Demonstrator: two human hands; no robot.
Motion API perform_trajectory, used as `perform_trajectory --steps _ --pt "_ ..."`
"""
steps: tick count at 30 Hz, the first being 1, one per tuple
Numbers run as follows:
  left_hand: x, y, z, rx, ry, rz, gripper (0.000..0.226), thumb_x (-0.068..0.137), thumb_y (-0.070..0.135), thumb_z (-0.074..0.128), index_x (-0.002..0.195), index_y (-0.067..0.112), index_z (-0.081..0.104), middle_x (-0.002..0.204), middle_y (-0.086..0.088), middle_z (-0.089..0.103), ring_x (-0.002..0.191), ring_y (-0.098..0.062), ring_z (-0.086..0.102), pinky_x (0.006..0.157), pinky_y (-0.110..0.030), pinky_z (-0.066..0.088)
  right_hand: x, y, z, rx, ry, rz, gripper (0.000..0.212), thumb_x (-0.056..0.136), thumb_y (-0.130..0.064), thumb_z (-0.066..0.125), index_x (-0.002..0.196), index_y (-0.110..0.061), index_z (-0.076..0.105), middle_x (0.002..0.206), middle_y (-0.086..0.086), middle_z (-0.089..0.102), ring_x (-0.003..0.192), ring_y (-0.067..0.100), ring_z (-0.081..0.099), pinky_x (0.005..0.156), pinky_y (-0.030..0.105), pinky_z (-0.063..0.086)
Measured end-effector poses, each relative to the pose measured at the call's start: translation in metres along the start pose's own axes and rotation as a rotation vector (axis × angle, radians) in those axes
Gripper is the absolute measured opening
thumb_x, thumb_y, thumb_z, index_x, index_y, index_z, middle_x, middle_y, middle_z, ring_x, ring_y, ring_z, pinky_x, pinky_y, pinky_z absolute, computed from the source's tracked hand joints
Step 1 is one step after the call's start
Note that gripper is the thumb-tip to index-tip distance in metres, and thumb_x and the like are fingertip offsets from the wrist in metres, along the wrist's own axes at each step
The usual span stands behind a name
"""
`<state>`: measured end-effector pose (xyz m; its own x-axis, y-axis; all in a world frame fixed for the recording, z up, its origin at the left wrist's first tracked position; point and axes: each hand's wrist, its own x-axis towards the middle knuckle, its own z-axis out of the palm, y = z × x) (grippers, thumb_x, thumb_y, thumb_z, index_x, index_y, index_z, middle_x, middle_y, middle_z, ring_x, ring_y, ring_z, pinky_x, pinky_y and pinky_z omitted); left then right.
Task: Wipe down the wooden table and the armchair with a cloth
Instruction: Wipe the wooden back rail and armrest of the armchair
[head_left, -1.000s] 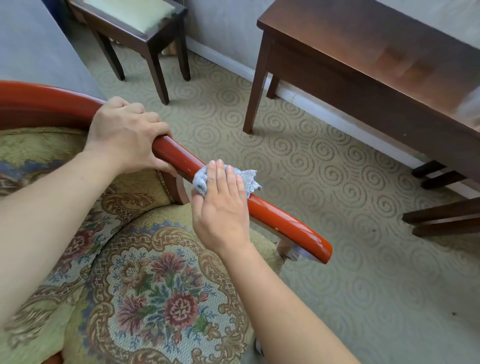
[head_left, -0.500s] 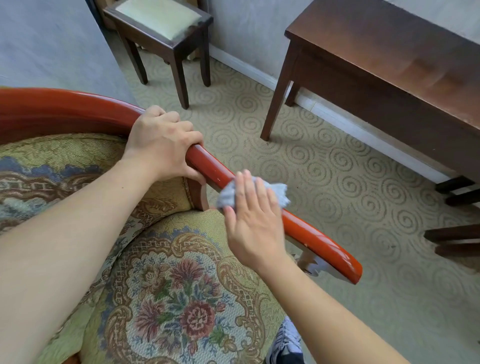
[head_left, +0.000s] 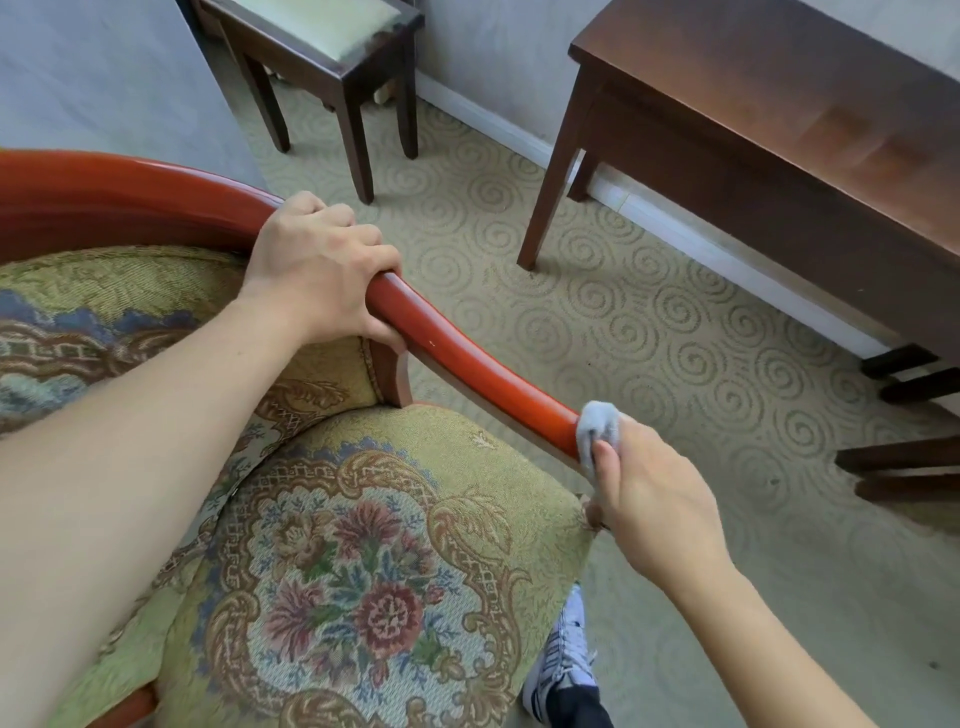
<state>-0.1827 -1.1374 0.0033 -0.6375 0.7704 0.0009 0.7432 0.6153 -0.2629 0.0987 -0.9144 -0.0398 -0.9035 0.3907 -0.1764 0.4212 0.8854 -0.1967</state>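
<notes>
Wiping the armchair arm, lower right of frame

Right hand (head_left: 657, 512) grips cloth (head_left: 597, 426) at the armrest (head_left: 467, 364) tip; left hand (head_left: 322, 270) clenches the rail. Cloth could slide off the end.

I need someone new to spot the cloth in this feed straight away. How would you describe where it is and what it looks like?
Find the armchair with the floral seat and follow its glossy red-orange wooden armrest down toward its front end. There the right hand presses a small bunched cloth around the rail. It is the only pale grey, soft thing there, against polished wood and patterned upholstery.
</notes>
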Motion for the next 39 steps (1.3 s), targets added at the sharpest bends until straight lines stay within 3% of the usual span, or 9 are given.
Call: perform_trajectory --steps 2,6,11,17,22,26,29,33,39 --pt "0.0 0.0 0.001 0.005 -0.001 0.0 0.087 0.053 0.102 0.042 0.1 0.035 0.071 0.097 0.01 0.07 0.095 -0.02 0.061 0.09 -0.039 0.035 -0.024 0.023 0.002 0.113 0.065 0.141 0.031 0.097 -0.043 0.016 0.084 -0.029 0.04 0.075 -0.006 0.047 0.071 0.025 0.051 0.063 0.038 0.038" --pt "0.001 0.0 0.001 -0.001 -0.016 -0.013 0.087 0.051 0.104 0.04 0.097 0.037 0.07 0.094 0.011 0.069 0.093 -0.018 0.06 0.089 -0.039 0.036 -0.017 0.001 0.016 0.061 0.244 0.335 0.042 0.096 -0.035 0.018 0.076 -0.014 0.047 0.071 0.002 0.05 0.068 0.031 0.051 0.066 0.043 0.041" --pt "0.002 0.0 0.002 0.015 -0.017 -0.012 0.087 0.052 0.105 0.039 0.098 0.037 0.068 0.095 0.012 0.069 0.094 -0.017 0.059 0.091 -0.039 0.037 0.038 -0.081 0.022 -0.074 0.227 0.167 0.036 0.098 -0.038 0.029 0.092 -0.016 0.056 0.089 0.007 0.06 0.084 0.031 0.055 0.076 0.043 0.035" --pt "0.001 -0.001 0.006 -0.027 0.013 -0.004 0.08 0.053 0.097 0.05 0.094 0.032 0.072 0.092 0.007 0.071 0.09 -0.022 0.06 0.089 -0.041 0.038 0.113 -0.167 0.024 -0.009 0.109 0.019 0.047 0.104 -0.036 0.01 0.118 -0.017 0.051 0.114 0.005 0.061 0.1 0.03 0.059 0.077 0.043 0.037" --pt "0.003 -0.002 0.005 -0.008 0.017 0.013 0.082 0.053 0.1 0.048 0.093 0.033 0.069 0.092 0.008 0.07 0.09 -0.021 0.06 0.088 -0.04 0.038 0.072 -0.106 0.016 -0.035 0.088 0.007 0.04 0.104 -0.042 0.023 0.102 -0.017 0.054 0.098 0.007 0.064 0.087 0.031 0.062 0.071 0.04 0.041" --pt "0.002 -0.003 0.007 -0.017 0.012 0.01 0.083 0.052 0.101 0.045 0.092 0.033 0.07 0.09 0.009 0.069 0.09 -0.02 0.06 0.087 -0.039 0.037 0.006 -0.018 0.009 -0.038 0.071 0.224 0.026 0.099 -0.035 0.025 0.087 -0.023 0.044 0.078 0.0 0.058 0.07 0.029 0.056 0.06 0.039 0.037" --pt "0.003 -0.002 0.008 -0.023 0.023 0.007 0.082 0.05 0.1 0.05 0.092 0.033 0.07 0.091 0.008 0.07 0.091 -0.021 0.059 0.088 -0.04 0.038 -0.018 0.004 0.013 0.088 0.181 0.353 0.038 0.098 -0.034 0.016 0.075 -0.018 0.042 0.068 0.001 0.049 0.066 0.031 0.051 0.062 0.043 0.042" --pt "0.003 -0.003 0.009 -0.016 0.016 0.0 0.082 0.05 0.102 0.047 0.091 0.035 0.069 0.09 0.011 0.069 0.091 -0.019 0.059 0.088 -0.039 0.038 0.008 -0.042 0.018 -0.05 0.263 0.47 0.044 0.095 -0.031 0.017 0.073 -0.015 0.052 0.072 0.008 0.058 0.072 0.033 0.054 0.069 0.044 0.035" --pt "0.002 -0.002 0.01 -0.013 0.066 0.011 0.073 0.059 0.094 0.052 0.091 0.032 0.071 0.089 0.007 0.069 0.088 -0.022 0.059 0.087 -0.04 0.036 0.101 -0.167 0.025 0.074 0.171 0.17 0.04 0.103 -0.035 0.021 0.107 -0.021 0.058 0.106 0.0 0.064 0.103 0.023 0.055 0.09 0.037 0.033"
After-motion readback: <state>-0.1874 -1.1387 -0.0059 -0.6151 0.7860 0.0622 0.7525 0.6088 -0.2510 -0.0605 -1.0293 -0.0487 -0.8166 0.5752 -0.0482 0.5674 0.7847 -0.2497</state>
